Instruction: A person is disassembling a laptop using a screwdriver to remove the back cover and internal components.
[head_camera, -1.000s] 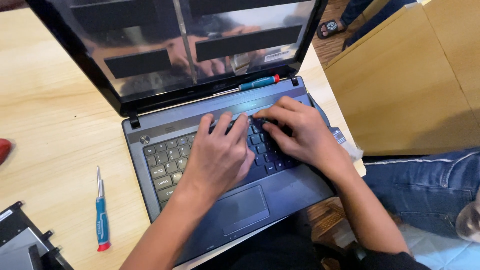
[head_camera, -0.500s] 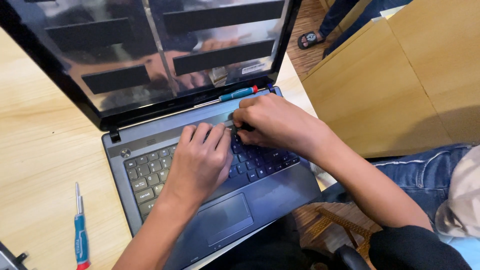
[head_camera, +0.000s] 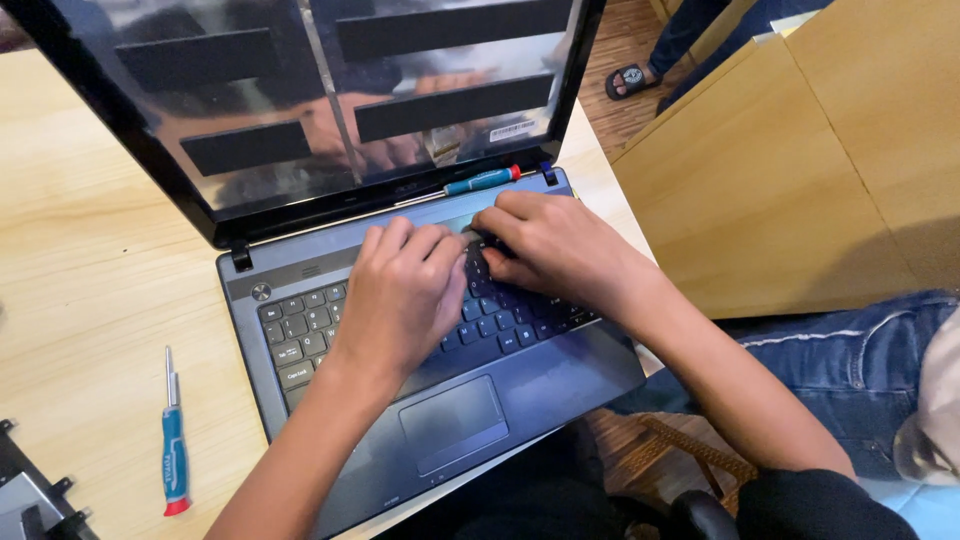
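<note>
At the far lower left of the frame I see a dark metal part (head_camera: 25, 495) cut off by the edge, and just right of it a blue-handled screwdriver with a red tip (head_camera: 173, 450) lying on the pale wooden table (head_camera: 90, 260), well apart from both hands. The open laptop (head_camera: 560, 385) fills the middle of the frame, its screen tilted back in the upper part. My left hand (head_camera: 400, 295) lies palm down on the keyboard (head_camera: 300, 335), fingers bent and close together, tips pressed at the top row of keys; it grips nothing that I can make out. Just right of it, my right hand (head_camera: 555, 245) touches the same upper edge of the keyboard, fingers curled inward toward the left hand; it may be pinching something small there, but I cannot tell. Above it, a second blue screwdriver (head_camera: 482, 181) rests along the hinge strip, near the fingertips but not touching.
</note>
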